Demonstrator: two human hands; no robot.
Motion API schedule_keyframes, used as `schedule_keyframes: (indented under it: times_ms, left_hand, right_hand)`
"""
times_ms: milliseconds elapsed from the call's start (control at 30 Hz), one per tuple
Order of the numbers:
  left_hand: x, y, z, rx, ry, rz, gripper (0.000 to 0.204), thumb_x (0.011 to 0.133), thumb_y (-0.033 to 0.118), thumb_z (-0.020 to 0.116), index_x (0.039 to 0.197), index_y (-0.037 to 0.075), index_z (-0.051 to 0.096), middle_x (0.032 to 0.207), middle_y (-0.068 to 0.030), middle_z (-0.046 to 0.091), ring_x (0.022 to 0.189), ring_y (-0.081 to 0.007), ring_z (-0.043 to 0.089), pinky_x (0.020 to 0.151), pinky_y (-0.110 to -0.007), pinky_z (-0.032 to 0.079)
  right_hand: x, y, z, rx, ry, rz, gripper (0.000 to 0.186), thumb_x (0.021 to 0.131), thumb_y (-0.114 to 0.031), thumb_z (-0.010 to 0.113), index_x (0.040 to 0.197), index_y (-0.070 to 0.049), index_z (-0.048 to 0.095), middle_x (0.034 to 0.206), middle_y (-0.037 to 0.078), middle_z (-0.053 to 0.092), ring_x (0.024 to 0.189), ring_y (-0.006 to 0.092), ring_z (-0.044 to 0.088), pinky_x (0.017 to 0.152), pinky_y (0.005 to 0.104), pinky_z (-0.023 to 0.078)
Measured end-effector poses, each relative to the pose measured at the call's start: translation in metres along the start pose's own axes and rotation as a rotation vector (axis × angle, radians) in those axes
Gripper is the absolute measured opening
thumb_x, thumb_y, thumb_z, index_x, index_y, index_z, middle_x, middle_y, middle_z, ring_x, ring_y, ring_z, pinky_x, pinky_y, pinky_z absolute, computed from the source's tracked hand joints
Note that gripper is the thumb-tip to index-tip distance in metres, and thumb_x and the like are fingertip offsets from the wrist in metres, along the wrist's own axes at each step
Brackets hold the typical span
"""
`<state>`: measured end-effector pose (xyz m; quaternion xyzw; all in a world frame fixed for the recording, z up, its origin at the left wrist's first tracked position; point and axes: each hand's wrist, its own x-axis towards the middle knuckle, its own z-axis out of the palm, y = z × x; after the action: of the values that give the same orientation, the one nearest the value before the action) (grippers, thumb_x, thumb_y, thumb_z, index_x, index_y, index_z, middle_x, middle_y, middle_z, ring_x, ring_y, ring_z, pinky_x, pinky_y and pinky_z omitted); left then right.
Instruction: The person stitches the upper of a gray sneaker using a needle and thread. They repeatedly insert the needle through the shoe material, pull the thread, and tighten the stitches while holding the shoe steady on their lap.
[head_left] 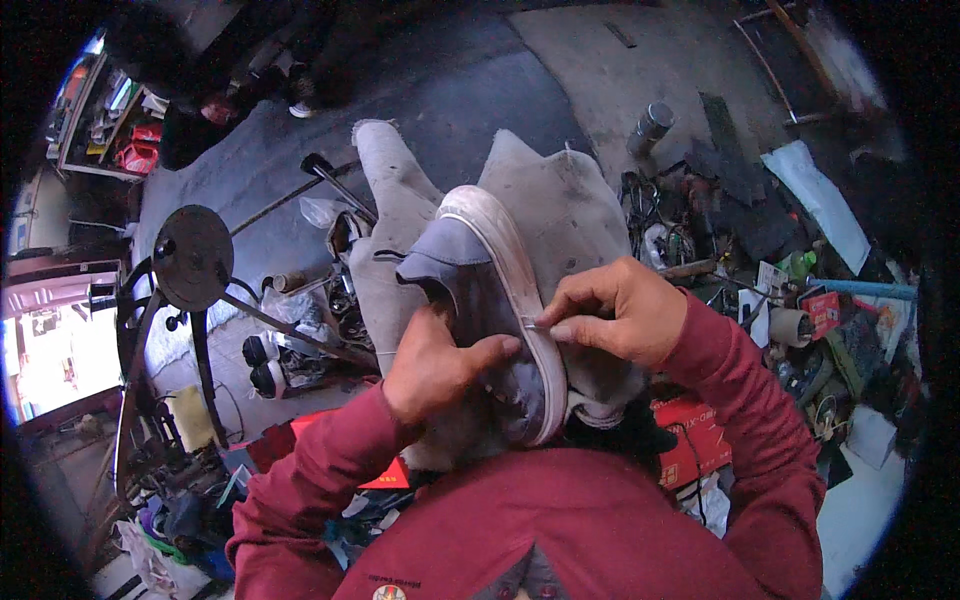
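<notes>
A grey-blue shoe with a white sole rim [500,250] lies on its side across a worn grey cloth [570,210] over my lap. My left hand [440,360] grips the shoe's upper, fingers tucked into the opening and thumb pressed on the side near the sole. My right hand [625,315] is closed in a pinch against the white sole rim, at a small pale bit that is too small to make out, perhaps thread or part of the rim.
A black metal machine stand [195,260] is at left, with shoes [268,365] beside it. Red boxes [690,430] lie near my lap. Cluttered tools and a metal cylinder [655,120] are at right. A shelf [105,130] and another person's foot [300,100] show at upper left.
</notes>
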<state>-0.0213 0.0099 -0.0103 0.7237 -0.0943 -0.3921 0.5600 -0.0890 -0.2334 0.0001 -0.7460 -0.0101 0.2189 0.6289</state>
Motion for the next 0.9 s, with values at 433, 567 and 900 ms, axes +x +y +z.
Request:
schedule_keyframes:
  times_ms: [433, 567, 900]
  left_hand:
    - [0.007, -0.008, 0.001, -0.059, -0.036, -0.012, 0.048, 0.084, 0.016, 0.079, 0.121, -0.010, 0.064, 0.113, -0.0207, 0.072, 0.105, -0.0266, 0.067, 0.097, -0.041, 0.052]
    - [0.008, -0.007, 0.000, -0.018, -0.044, -0.065, 0.048, 0.084, 0.015, 0.079, 0.122, -0.009, 0.063, 0.114, -0.0207, 0.072, 0.107, -0.0280, 0.067, 0.098, -0.041, 0.051]
    - [0.003, 0.016, -0.036, 0.053, -0.270, -0.113, 0.037, 0.099, 0.020, 0.071, 0.125, -0.004, 0.062, 0.101, -0.0023, 0.063, 0.090, -0.0089, 0.056, 0.078, -0.030, 0.049]
  right_hand:
    - [0.013, 0.010, -0.004, -0.203, 0.008, -0.248, 0.016, 0.088, -0.013, 0.074, 0.101, -0.006, 0.067, 0.084, 0.020, 0.072, 0.078, 0.0410, 0.072, 0.066, 0.0456, 0.057]
    - [0.016, 0.008, 0.004, -0.252, 0.040, -0.228, 0.017, 0.089, -0.013, 0.073, 0.098, -0.004, 0.062, 0.082, 0.022, 0.071, 0.077, 0.0429, 0.071, 0.065, 0.0486, 0.056]
    - [0.010, 0.010, 0.007, -0.248, 0.072, -0.278, 0.022, 0.091, -0.016, 0.074, 0.102, -0.002, 0.061, 0.086, 0.023, 0.072, 0.082, 0.0441, 0.071, 0.068, 0.0485, 0.056]
